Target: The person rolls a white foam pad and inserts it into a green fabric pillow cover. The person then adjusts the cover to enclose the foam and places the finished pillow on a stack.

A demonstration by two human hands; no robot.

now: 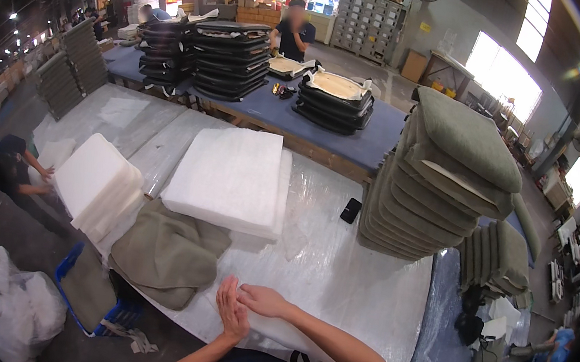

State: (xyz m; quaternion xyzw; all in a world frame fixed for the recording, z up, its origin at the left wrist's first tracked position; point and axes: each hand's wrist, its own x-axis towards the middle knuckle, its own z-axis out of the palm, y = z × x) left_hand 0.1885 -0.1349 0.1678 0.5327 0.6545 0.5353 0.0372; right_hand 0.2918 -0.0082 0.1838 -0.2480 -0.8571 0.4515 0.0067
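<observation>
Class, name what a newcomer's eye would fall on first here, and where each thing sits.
Most striking is probably the tall stack of grey-green fabric cushions on the right of the pale plastic-covered table. Next comes the thick white fluffy padding left of centre, with a crumpled olive cloth in front. At the near edge, the bare left hand and right hand are close together.

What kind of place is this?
Probably a workshop, maybe for making seats: there's a tall stack of green cushions, piles of black pads and thick white padding on a long table.
</observation>
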